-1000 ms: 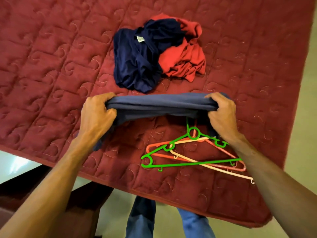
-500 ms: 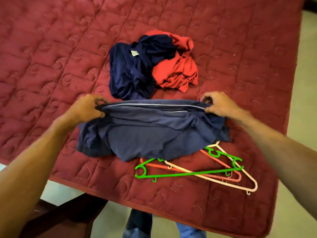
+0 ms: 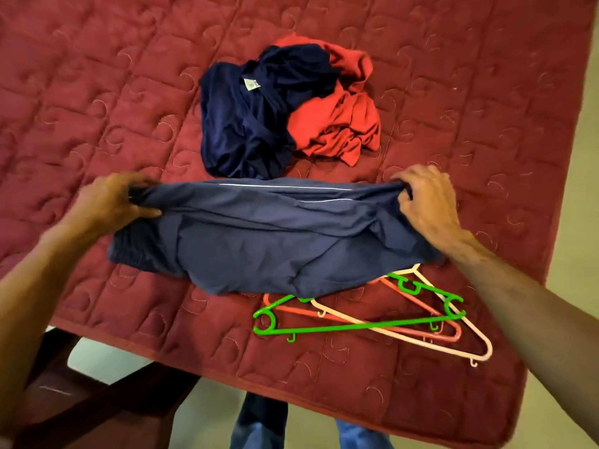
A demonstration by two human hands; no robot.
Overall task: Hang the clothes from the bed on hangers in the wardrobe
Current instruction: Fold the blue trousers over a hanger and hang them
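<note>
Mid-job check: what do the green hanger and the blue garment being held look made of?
The green hanger: likely moulded plastic, glossy; uniform bright colour, thin bars with moulded notches and small hooks. The blue garment: thin, smooth cloth, mostly matte, possibly synthetic; it drapes in soft folds and carries white piping.

Green hanger [image 3: 356,327], maroon quilt [image 3: 97,92]

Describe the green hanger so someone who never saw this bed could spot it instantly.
Start at the dark red quilted bedspread and go to its near edge, right beside the spread slate-blue garment. Three plastic hangers lie stacked there, partly under that garment. The green hanger lies on top, the only bright green one, over a coral hanger and a cream hanger.
</note>
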